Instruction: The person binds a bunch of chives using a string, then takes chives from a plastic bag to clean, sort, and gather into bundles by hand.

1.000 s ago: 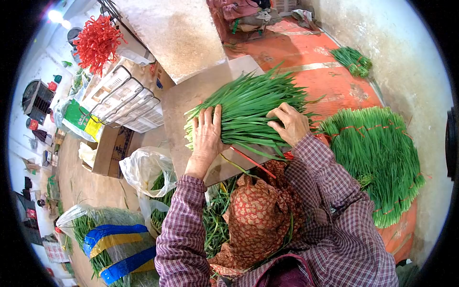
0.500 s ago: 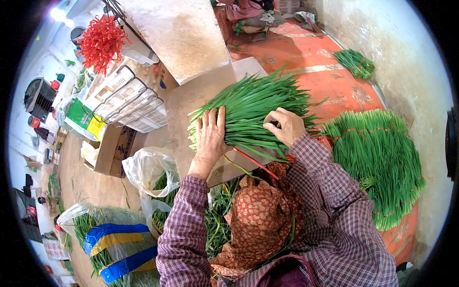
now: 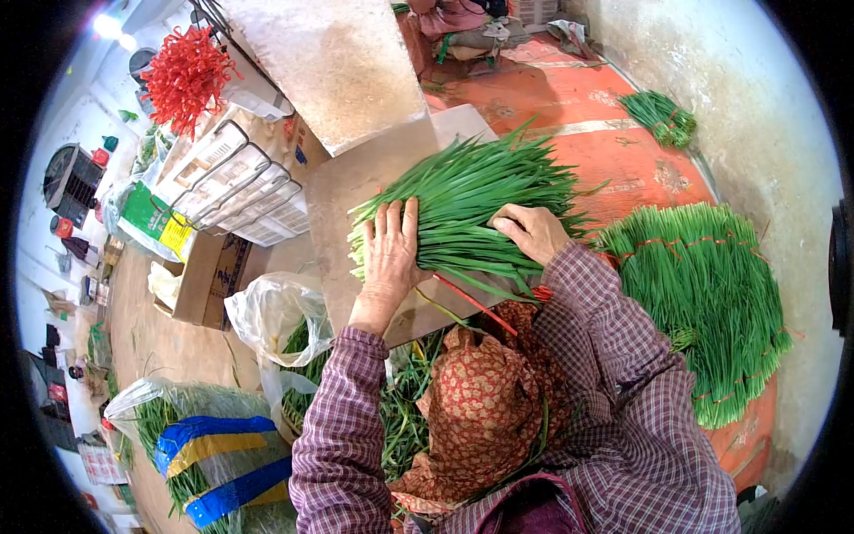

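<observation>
A thick heap of green garlic chives (image 3: 485,191) lies across a tilted grey-brown board (image 3: 342,227), pale stem ends to the left. My left hand (image 3: 389,254) rests flat over the stem end, its fingers stretched out and pressing on the chives. At the near edge of the leaves, my right hand (image 3: 532,233) is closed, with thumb and fingers together at some chives; the fingertips are partly hidden. Red ties (image 3: 476,307) hang below the board's near edge. A patterned red-brown cloth (image 3: 476,392) covers my lap.
Tied chive bundles (image 3: 698,303) stand to the right on orange sheeting (image 3: 614,165), with a smaller bundle (image 3: 660,118) by the wall. Red ties (image 3: 187,80) hang at upper left beside a wire rack (image 3: 236,182). A cardboard box (image 3: 206,289) and plastic bags (image 3: 280,316) sit left.
My right hand has turned slightly, and the gap between its thumb and forefinger no longer shows. My left hand and the chives stay nearly still.
</observation>
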